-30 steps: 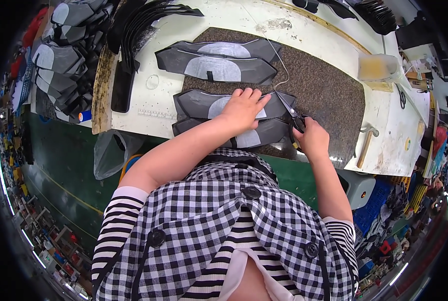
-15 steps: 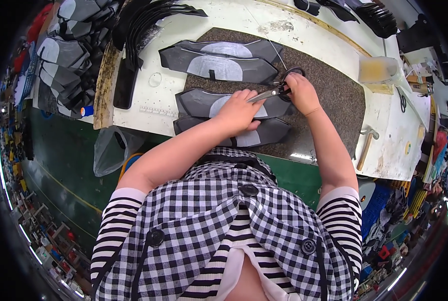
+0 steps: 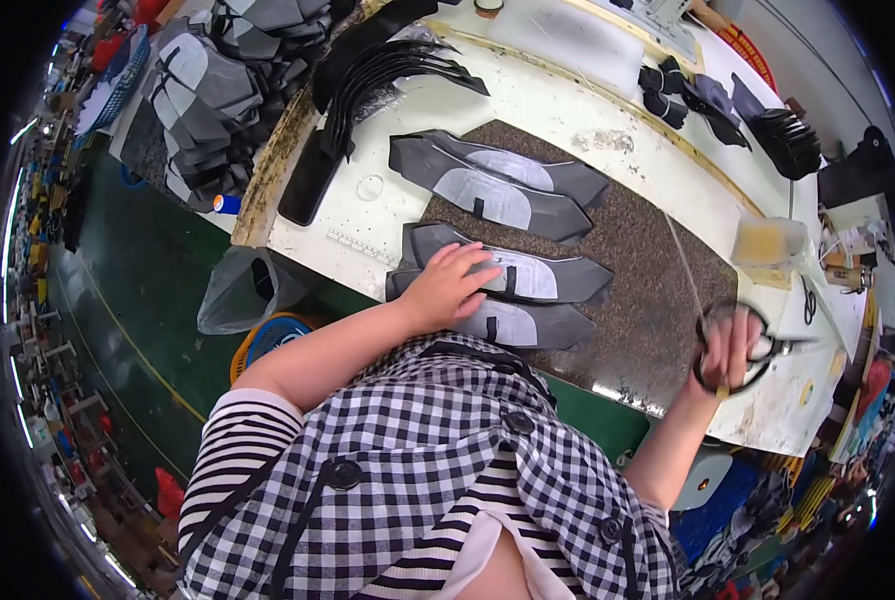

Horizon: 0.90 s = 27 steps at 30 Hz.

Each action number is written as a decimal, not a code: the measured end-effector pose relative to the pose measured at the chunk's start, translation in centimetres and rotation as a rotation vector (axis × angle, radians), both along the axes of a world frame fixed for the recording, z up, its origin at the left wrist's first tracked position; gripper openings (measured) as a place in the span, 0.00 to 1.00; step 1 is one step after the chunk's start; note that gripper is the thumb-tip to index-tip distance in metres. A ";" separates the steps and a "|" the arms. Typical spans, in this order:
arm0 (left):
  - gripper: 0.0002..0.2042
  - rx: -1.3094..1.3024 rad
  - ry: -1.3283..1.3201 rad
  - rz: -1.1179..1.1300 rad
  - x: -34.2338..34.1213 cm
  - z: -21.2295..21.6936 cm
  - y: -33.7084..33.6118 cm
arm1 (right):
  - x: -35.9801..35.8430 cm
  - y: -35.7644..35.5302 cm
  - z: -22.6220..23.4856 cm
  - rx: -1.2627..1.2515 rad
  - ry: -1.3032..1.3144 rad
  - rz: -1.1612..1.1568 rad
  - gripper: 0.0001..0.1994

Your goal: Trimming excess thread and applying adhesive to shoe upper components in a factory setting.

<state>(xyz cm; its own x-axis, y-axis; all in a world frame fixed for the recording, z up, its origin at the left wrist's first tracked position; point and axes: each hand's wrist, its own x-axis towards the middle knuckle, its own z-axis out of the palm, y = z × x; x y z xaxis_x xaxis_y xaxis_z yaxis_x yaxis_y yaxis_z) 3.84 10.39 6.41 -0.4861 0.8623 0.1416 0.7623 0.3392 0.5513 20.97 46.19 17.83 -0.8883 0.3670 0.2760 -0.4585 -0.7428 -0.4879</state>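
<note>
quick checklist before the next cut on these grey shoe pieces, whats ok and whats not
1. Left hand flat on the near shoe pieces, holding them down: ok.
2. Scissors gripped in the right hand: ok.
3. Scissors close to the pieces: not ok, they are off to the right, over the table edge.
4. Blades open or shut: cannot tell, too small.
5. Pieces lying on the brown mat: ok.
6. Second stack apart from the held one: ok.

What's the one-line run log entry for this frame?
left hand: pressing grey shoe-upper piece | right hand: holding scissors off to the side | surface: brown mat
</note>
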 end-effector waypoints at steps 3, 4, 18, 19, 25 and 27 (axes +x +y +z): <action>0.24 0.044 0.007 -0.028 0.2 -0.3 -1.1 | 11.8 3.0 -5.3 0.537 -0.513 -0.304 0.16; 0.25 0.014 0.010 -0.086 0.2 -0.4 -1.8 | 15.1 3.5 -4.1 0.697 -0.977 -0.199 0.13; 0.27 -0.080 0.131 -0.119 -0.6 -0.7 -3.0 | 3.3 -9.4 -5.3 1.090 -1.272 0.006 0.09; 0.22 -0.053 0.176 -0.071 0.3 -0.5 -3.5 | 1.0 -11.4 -6.6 1.046 -1.158 -0.006 0.10; 0.25 -0.034 0.111 0.113 3.4 -1.8 -5.5 | -10.5 -19.3 -8.2 1.442 -0.986 0.183 0.13; 0.26 -0.033 0.080 0.130 3.5 -2.1 -5.8 | -12.5 -20.9 -9.2 1.619 -0.880 0.244 0.12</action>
<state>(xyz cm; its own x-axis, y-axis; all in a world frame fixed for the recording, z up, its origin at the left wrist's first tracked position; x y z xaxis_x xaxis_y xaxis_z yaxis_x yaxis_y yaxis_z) 7.30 4.55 4.31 -0.5823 0.7978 0.1567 0.7517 0.4548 0.4776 8.48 25.30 8.67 -0.9383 0.1074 -0.3288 0.3202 0.6290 -0.7084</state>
